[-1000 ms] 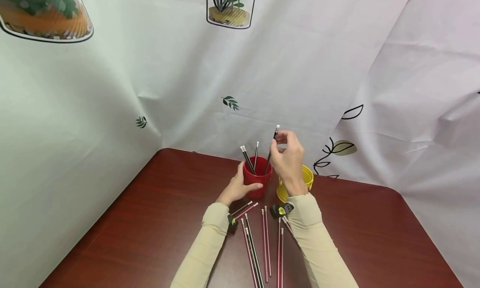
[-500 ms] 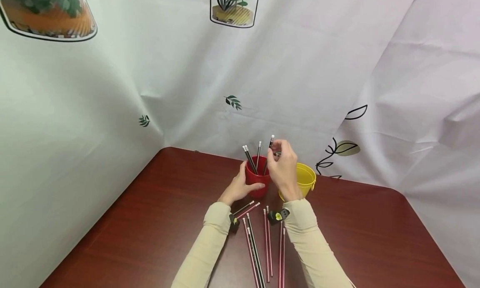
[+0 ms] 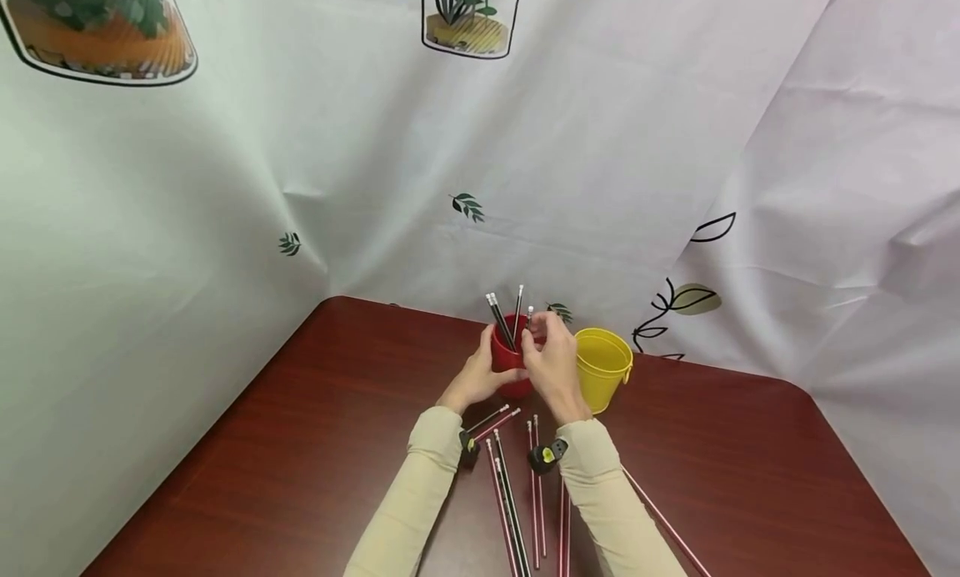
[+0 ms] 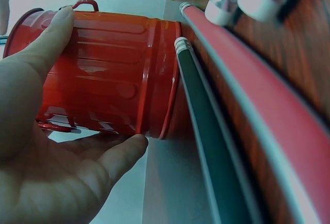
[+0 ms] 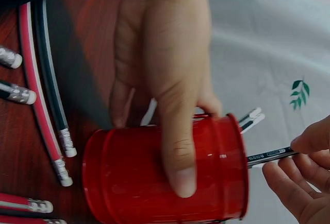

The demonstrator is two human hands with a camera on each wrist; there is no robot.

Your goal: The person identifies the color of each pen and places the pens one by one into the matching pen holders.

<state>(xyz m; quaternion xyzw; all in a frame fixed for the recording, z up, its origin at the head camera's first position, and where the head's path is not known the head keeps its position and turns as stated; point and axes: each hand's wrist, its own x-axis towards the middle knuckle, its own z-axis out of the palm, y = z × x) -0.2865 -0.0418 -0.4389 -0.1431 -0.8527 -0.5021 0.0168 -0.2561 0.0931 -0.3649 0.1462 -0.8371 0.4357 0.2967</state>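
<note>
My left hand [image 3: 474, 378] grips the small red metal bucket [image 4: 108, 69] from its left side; in the right wrist view the thumb lies across its wall. Several black pencils [image 3: 501, 318] with white erasers lean inside, eraser ends up. Over the bucket's right rim, my right hand [image 3: 553, 367] pinches another black pencil [image 5: 271, 155] near its eraser end. That pencil's lower part is hidden inside the bucket.
Just right of the red bucket stands a yellow bucket [image 3: 602, 370]. Several red pencils [image 3: 534, 502] and black pencils [image 4: 206, 126] lie on the dark wooden table [image 3: 322, 444] between the forearms. A white printed cloth [image 3: 600, 143] hangs behind the table.
My right hand has come down and left, lowering the black pencil deeper into the red bucket. More of the yellow bucket shows. My left hand keeps its hold.
</note>
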